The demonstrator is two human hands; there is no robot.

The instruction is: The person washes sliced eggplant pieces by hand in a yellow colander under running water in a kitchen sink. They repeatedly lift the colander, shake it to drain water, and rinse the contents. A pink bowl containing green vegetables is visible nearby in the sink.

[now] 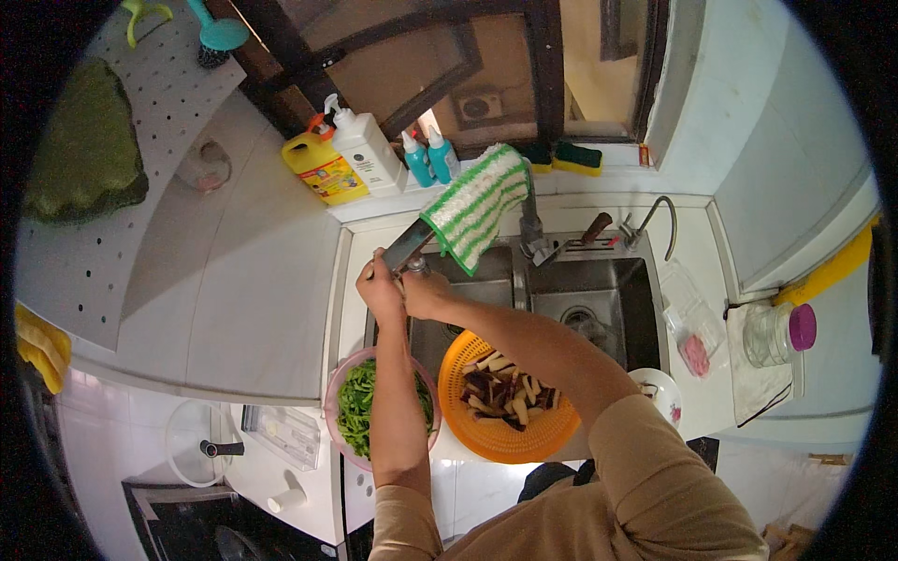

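At the front end of a flat, dark metal faucet spout, my left hand has its fingers curled. My right hand is close against it on the right, just below a round metal outlet. A small pale bit shows between the hands; what it is and how the fingers hold it are hidden. A green-and-white striped cloth drapes over the spout. Below my forearms are a pink basin of chopped green vegetables and an orange colander of cut purple-skinned eggplant pieces.
A double steel sink lies under the hands. A brown-handled knife rests by its back rim, near a small curved tap. Bottles and sponges line the sill. Rightward stand a plastic tray, a plate and a glass jar.
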